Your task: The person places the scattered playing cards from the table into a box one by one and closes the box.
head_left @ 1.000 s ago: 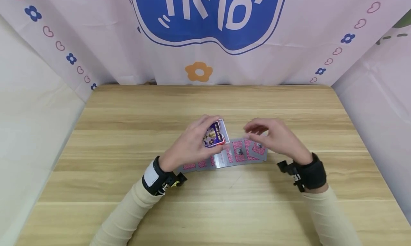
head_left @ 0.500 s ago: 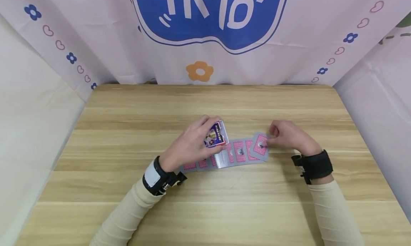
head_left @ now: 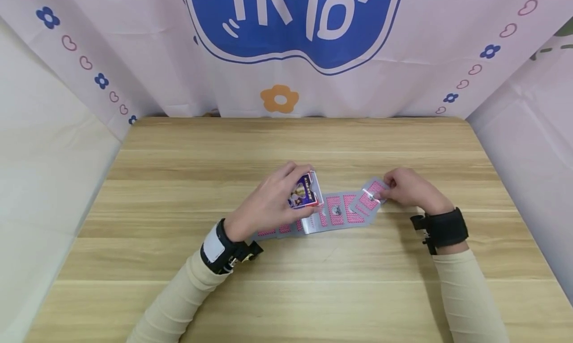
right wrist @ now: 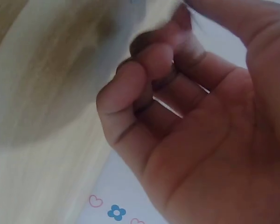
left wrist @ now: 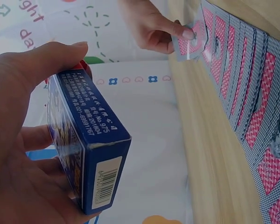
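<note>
My left hand (head_left: 270, 199) grips a blue playing-card box (head_left: 306, 191) above the row, thumb on one edge and fingers on the other. The left wrist view shows the box's barcode end and printed side (left wrist: 91, 102). Beneath it, a row of overlapping playing cards (head_left: 336, 213) lies with pink-patterned backs up; the left hand hides part of it. At the row's right end, my right hand (head_left: 412, 190) pinches a playing card (head_left: 370, 196) between thumb and finger. That card is raised at a slant and overlaps the last cards. The right wrist view shows the other fingers (right wrist: 126, 88) curled.
The cards lie on a wood-grain table (head_left: 286, 293). A white cloth with a blue emblem (head_left: 286, 30) and an orange flower hangs along its back edge. Pale cloth walls (head_left: 49, 149) stand at both sides.
My right hand has moved right, away from the row's middle, and now pinches the end card, which has lifted and tilted toward the upper right. The left hand with the box has barely shifted.
</note>
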Motion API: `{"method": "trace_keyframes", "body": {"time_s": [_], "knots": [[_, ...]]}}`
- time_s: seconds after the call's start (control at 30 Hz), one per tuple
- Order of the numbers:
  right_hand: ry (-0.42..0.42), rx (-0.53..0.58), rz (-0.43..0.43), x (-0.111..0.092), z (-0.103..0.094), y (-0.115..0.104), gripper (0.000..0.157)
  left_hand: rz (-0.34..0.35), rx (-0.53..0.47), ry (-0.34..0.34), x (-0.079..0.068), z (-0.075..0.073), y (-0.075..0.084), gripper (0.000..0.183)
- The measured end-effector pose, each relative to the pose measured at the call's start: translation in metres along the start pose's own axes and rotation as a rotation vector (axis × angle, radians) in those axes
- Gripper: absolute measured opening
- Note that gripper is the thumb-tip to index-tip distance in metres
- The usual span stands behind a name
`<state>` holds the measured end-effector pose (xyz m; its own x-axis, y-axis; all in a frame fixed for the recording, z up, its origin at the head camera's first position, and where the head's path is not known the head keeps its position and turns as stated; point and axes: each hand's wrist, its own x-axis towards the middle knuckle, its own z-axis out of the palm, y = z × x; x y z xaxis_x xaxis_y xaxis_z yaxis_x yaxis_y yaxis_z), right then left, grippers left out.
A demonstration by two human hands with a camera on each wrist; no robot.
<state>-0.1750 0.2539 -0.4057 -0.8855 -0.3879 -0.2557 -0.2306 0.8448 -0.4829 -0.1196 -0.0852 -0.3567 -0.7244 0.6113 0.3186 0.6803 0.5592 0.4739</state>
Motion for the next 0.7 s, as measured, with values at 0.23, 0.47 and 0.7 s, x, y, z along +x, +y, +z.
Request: {"method": "trace_keyframes", "body": {"time_s": [0.23,0.47,0.7], "knots": [[-0.026,0.013,-0.083,-0.006,-0.012,-0.003,0.015,-0.013,0.014,-0.023,0.000,-0.001,0.002,0.076],[0.010,0.220,-0.153,-0.021,-0.024,-0.023,0.010,-0.013,-0.008,-0.073,-0.002,0.001,0.003,0.076],[0.060,0.429,-0.181,-0.032,-0.025,-0.069,0.013,-0.025,-0.001,-0.060,-0.002,0.003,0.005,0.078]]}}
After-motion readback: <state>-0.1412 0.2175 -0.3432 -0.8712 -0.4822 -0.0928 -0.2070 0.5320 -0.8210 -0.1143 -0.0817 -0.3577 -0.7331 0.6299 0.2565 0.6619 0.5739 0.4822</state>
